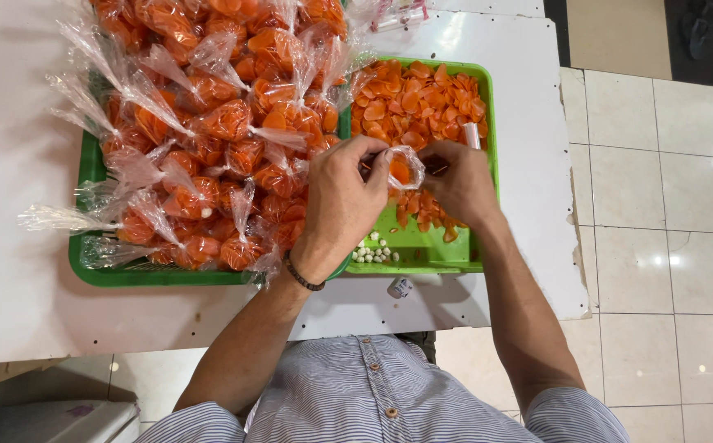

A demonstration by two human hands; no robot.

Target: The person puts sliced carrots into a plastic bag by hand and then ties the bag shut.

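Note:
My left hand [341, 197] and my right hand [457, 182] meet over a green tray [422, 250] and together hold a small clear plastic bag [404, 170] with orange chips inside. Both hands pinch the bag's edges. Loose orange chips [418, 102] fill the far part of this tray. To the left, another green tray [94, 271] is heaped with several tied clear bags of orange chips [217, 123]. A dark band circles my left wrist.
Small white pellets [375, 253] lie in the near corner of the right tray. A small white roll [472, 134] lies among the chips. A small cap-like object [399, 287] sits on the white table [12, 246]. Tiled floor is on the right.

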